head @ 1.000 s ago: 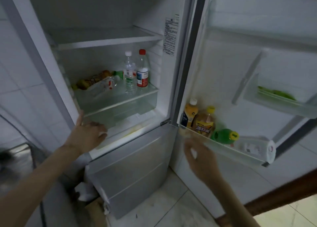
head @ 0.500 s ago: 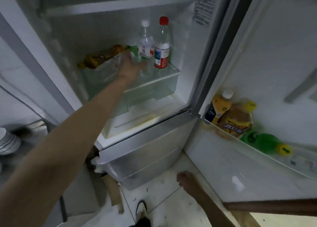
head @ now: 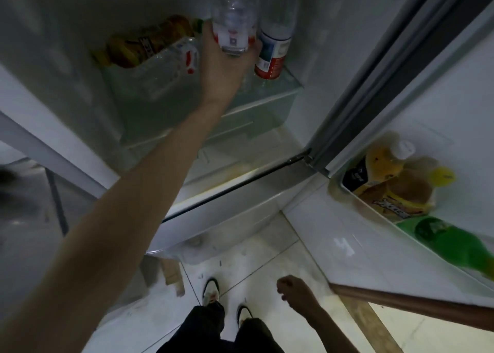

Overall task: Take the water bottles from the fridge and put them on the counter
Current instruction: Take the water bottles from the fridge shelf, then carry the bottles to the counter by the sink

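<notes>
My left hand [head: 224,66] reaches into the open fridge and is shut on a clear water bottle [head: 234,18] with a white and red label, gripping its lower part. A second water bottle [head: 275,37] with a red and white label stands just to its right on the glass shelf [head: 278,91]. A third clear bottle [head: 173,58] lies on its side to the left of my hand. My right hand [head: 294,291] hangs low near the floor, fingers curled, holding nothing.
An orange drink bottle [head: 144,42] lies at the back left of the shelf. The open door's rack [head: 374,208] at right holds yellow, orange and green bottles. My feet [head: 213,291] stand on the tiled floor in front of the lower freezer drawer [head: 227,213].
My left hand has closed around the clear water bottle. The camera has moved closer and tilted down. My right hand stays low by the floor.
</notes>
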Demonstrator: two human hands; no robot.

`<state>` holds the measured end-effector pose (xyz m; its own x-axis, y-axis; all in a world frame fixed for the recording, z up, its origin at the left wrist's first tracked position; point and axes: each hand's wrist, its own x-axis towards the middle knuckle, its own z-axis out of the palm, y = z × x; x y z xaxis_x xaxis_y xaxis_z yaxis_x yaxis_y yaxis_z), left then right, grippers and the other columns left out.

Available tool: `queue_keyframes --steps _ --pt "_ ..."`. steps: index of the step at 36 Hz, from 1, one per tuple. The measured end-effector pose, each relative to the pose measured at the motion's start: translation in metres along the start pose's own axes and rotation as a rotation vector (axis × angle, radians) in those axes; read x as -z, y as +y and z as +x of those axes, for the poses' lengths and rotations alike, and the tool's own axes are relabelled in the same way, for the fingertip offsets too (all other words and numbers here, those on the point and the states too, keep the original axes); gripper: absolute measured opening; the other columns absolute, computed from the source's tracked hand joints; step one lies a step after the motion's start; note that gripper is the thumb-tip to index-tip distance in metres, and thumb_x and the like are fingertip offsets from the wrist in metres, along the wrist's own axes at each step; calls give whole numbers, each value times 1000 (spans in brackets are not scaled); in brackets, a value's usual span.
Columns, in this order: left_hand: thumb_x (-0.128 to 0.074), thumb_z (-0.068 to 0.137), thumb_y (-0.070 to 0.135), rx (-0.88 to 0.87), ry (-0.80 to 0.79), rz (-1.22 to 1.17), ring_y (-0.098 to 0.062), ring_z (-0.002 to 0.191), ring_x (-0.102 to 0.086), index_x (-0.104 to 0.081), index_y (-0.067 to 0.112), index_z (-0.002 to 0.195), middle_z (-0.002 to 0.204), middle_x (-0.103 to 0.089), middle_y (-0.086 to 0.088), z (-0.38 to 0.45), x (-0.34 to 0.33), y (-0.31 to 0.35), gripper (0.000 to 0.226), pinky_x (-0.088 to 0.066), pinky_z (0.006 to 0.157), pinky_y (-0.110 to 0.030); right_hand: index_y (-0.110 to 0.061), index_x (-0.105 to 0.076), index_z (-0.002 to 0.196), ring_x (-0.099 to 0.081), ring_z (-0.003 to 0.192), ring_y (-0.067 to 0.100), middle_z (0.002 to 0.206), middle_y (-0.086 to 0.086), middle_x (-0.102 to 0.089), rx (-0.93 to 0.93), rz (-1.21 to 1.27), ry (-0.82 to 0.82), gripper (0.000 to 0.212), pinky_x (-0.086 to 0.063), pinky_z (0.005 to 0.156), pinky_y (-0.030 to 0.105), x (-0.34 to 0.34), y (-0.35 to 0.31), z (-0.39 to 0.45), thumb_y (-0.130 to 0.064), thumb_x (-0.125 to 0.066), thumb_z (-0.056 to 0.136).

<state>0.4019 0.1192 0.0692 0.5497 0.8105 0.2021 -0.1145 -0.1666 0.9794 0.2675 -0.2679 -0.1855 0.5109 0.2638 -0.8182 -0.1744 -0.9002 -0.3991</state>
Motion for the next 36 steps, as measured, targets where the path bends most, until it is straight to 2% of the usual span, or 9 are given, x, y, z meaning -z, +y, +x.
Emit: queue_keyframes --steps 6,9,12,14,20,25,30,33,36 --pt "-92 68 24 -145 -5 -69 0 108 -71 -55 18 125 112 -71 9 -93 44 52 69 -57 92 -17 -17 -65 100 -56 89 19 111 8 -70 -65 -209 -96 14 -40 75 25 -5 33 10 -26 -56 96" --pt "-91 69 23 -62 -47 7 -12 111 -72 -57 1 129 117 -73 -4 -152 73 53 72 -60 97 -30 -15 -59 95 -57 91 19 106 7 -64 -52 -378 -180 13 -43 68 26 -6 46 16 -26 -52 96" --pt "-91 69 20 80 -28 84 -19 108 -74 -60 -2 126 112 -75 -9 -220 105 33 69 -61 96 -40 -14 -54 94 -58 92 20 111 15 -67 -14 -552 -238 10 -54 90 34 -5 56 22 -22 -49 98" --pt "-91 69 14 198 22 101 -15 104 -75 -60 2 124 107 -76 -5 -270 127 14 64 -62 93 -37 -13 -54 95 -56 92 20 107 13 -64 20 -640 -272 10 -52 97 36 -6 58 24 -21 -48 99" --pt "-94 67 14 502 413 188 -25 99 -75 -59 3 121 106 -75 -9 -423 195 -29 65 -60 90 -54 -12 -53 84 -53 90 20 99 9 -55 118 -929 -332 18 -51 95 31 -28 50 23 -15 -46 100" --pt "-93 65 27 672 807 173 -19 98 -76 -62 9 122 108 -77 -6 -554 247 -34 67 -62 90 -45 -18 -35 60 -57 92 22 97 15 -59 241 -1320 -449 40 -36 61 27 -91 32 17 -13 -42 100" --pt "-87 63 32 729 1188 163 -10 85 -76 -66 16 111 97 -78 -1 -674 289 -22 55 -60 74 -19 -17 -52 66 -60 89 24 93 8 -61 467 -1543 -559 30 -42 74 28 -223 -1 -38 -19 -42 94" --pt "-86 63 31 764 1387 136 -8 87 -76 -66 20 113 100 -78 2 -741 313 -20 55 -57 74 -22 -20 -62 86 -67 104 31 103 8 -71 560 -1556 -700 18 -48 78 31 -317 -16 -84 -22 -45 91" --pt "-87 62 32 784 1550 105 -7 87 -76 -65 20 114 100 -78 2 -802 341 -23 58 -58 74 -25 -23 -65 93 -69 100 24 107 3 -72 668 -1547 -786 19 -51 82 31 -408 -21 -130 -31 -48 92"
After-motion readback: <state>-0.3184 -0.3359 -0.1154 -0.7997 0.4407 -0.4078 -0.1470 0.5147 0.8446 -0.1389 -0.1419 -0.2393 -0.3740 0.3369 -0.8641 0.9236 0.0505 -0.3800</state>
